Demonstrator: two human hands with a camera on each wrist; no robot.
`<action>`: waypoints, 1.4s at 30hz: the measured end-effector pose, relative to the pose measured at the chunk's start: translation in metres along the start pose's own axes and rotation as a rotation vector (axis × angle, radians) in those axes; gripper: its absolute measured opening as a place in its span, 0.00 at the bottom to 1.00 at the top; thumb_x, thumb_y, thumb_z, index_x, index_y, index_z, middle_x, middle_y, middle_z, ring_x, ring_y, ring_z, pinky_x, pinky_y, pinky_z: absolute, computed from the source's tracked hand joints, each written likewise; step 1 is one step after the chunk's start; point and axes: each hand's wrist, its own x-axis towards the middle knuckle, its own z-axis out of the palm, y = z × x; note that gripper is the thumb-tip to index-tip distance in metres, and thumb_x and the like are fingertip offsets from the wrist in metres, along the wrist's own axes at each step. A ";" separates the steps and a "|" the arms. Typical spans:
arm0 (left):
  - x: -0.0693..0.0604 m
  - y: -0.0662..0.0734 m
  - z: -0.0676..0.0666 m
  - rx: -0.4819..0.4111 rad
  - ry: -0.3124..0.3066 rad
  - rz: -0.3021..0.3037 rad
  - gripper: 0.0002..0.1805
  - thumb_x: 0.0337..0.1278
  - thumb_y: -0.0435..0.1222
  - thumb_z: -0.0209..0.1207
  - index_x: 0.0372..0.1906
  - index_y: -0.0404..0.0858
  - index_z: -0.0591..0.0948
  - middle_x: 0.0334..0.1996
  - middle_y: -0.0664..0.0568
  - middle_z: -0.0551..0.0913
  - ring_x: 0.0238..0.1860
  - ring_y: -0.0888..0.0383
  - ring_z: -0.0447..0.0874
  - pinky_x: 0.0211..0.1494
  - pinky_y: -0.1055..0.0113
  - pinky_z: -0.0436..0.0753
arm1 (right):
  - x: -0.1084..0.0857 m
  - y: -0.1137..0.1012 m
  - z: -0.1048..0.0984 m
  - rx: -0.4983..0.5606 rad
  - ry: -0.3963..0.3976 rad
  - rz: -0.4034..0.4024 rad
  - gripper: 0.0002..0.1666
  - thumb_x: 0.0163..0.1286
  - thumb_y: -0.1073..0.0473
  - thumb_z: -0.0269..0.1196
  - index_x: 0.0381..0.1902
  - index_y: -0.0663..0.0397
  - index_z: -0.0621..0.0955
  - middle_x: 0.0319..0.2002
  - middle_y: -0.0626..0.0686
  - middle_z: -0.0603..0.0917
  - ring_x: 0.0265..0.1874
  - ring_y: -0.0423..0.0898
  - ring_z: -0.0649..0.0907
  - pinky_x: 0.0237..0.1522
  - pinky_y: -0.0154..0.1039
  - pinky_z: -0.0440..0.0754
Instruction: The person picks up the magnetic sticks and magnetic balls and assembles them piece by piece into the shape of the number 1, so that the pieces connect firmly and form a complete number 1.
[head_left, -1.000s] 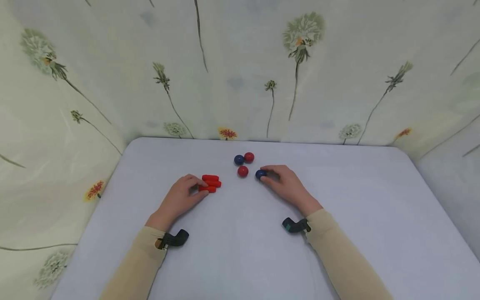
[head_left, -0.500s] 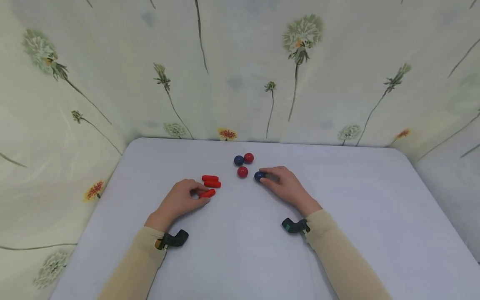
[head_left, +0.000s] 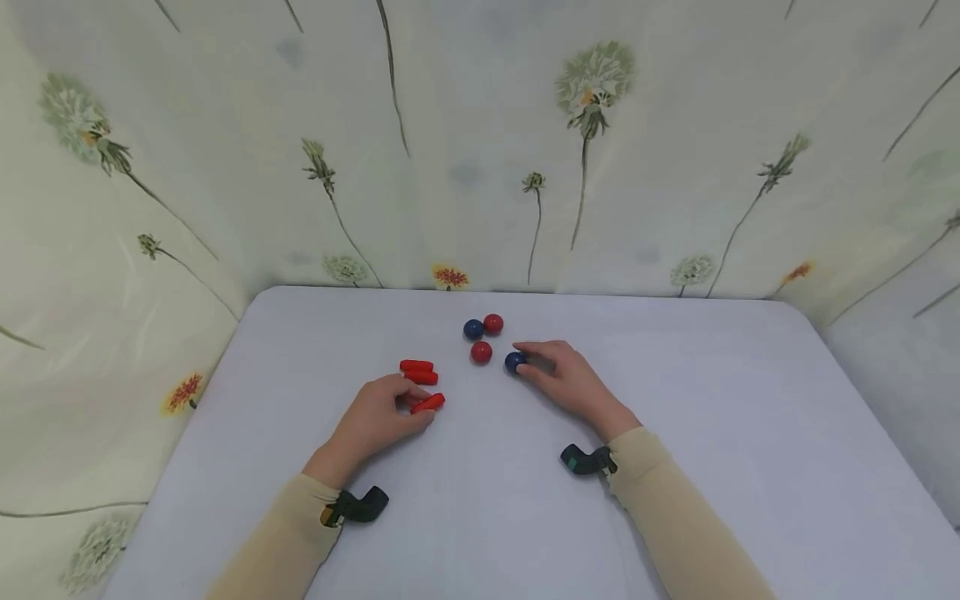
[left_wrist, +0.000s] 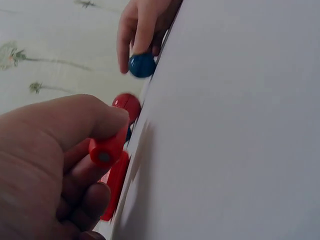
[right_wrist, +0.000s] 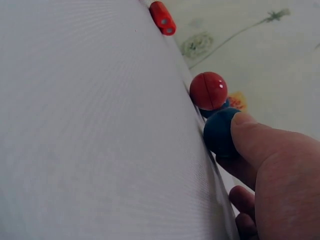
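left wrist view shows the left grip (head_left: 375,421) pinching a red rod (left_wrist: 112,149) between thumb and fingers, one grey-centred end facing the camera; the opposite end juts past the fingertips toward the right grip (head_left: 566,379). that grip has thumb and fingers round a blue ball (right_wrist: 219,132); whether the ball touches the tabletop (head_left: 697,392) is hard to tell. just beyond the left grip, two more red rods (head_left: 421,378) lie side by side; past the right grip's fingertips sits a loose red ball (head_left: 481,352), with a second blue ball (head_left: 473,329) and a second red ball (head_left: 493,323) touching each other farther out. good handling probably means pinching the rod near its back so the jutting end is unobstructed, and steadying the ball with its far side uncovered, since a smooth sphere could roll; knuckles should avoid nudging the loose balls.
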 end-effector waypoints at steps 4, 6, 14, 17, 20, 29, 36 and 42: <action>-0.003 0.010 0.011 -0.045 -0.011 0.009 0.12 0.51 0.45 0.72 0.42 0.51 0.85 0.36 0.65 0.81 0.37 0.62 0.77 0.41 0.64 0.80 | -0.004 -0.001 0.003 0.002 -0.005 0.010 0.25 0.71 0.39 0.60 0.62 0.38 0.80 0.57 0.43 0.80 0.60 0.46 0.74 0.63 0.50 0.69; -0.003 0.013 0.016 -0.056 -0.016 0.013 0.12 0.51 0.45 0.71 0.42 0.51 0.85 0.36 0.66 0.81 0.37 0.63 0.78 0.42 0.65 0.80 | -0.005 0.000 0.004 0.003 -0.002 0.010 0.25 0.71 0.39 0.60 0.62 0.38 0.80 0.57 0.43 0.80 0.61 0.46 0.74 0.63 0.50 0.69; 0.002 0.023 0.030 -0.060 -0.013 0.016 0.14 0.52 0.48 0.71 0.44 0.50 0.86 0.35 0.67 0.82 0.37 0.65 0.78 0.41 0.67 0.80 | -0.002 0.001 0.004 0.022 -0.023 -0.052 0.24 0.73 0.44 0.60 0.63 0.41 0.78 0.59 0.43 0.79 0.62 0.44 0.73 0.64 0.48 0.68; 0.005 0.028 0.035 -0.072 -0.009 0.029 0.15 0.52 0.48 0.71 0.44 0.50 0.86 0.35 0.67 0.82 0.36 0.66 0.79 0.41 0.67 0.80 | -0.001 0.003 0.004 0.017 -0.020 -0.069 0.24 0.74 0.45 0.59 0.64 0.42 0.78 0.60 0.44 0.78 0.62 0.45 0.73 0.64 0.48 0.68; 0.008 0.032 0.040 -0.076 0.000 0.037 0.15 0.52 0.47 0.71 0.45 0.49 0.86 0.34 0.66 0.82 0.36 0.66 0.79 0.41 0.68 0.80 | 0.000 0.004 0.003 0.015 -0.025 -0.069 0.25 0.74 0.44 0.58 0.65 0.41 0.77 0.60 0.44 0.78 0.62 0.45 0.73 0.64 0.48 0.68; 0.013 0.045 0.050 -0.088 0.043 0.032 0.15 0.53 0.48 0.71 0.43 0.48 0.86 0.35 0.65 0.81 0.37 0.65 0.79 0.42 0.68 0.80 | 0.000 0.002 0.001 0.019 -0.024 -0.078 0.23 0.75 0.45 0.58 0.64 0.40 0.78 0.59 0.42 0.78 0.60 0.43 0.74 0.63 0.47 0.69; 0.022 0.057 0.062 -0.105 0.043 0.013 0.14 0.53 0.48 0.70 0.42 0.47 0.85 0.34 0.64 0.81 0.35 0.65 0.79 0.40 0.69 0.80 | 0.001 0.003 0.000 0.020 -0.023 -0.093 0.22 0.75 0.48 0.59 0.64 0.43 0.78 0.58 0.44 0.79 0.60 0.45 0.74 0.63 0.48 0.69; 0.029 0.062 0.071 -0.096 0.075 0.016 0.13 0.54 0.48 0.69 0.41 0.47 0.85 0.32 0.63 0.80 0.34 0.64 0.78 0.38 0.69 0.80 | -0.001 0.004 0.003 0.039 -0.014 -0.110 0.22 0.75 0.48 0.59 0.64 0.44 0.78 0.58 0.45 0.79 0.60 0.46 0.75 0.62 0.50 0.69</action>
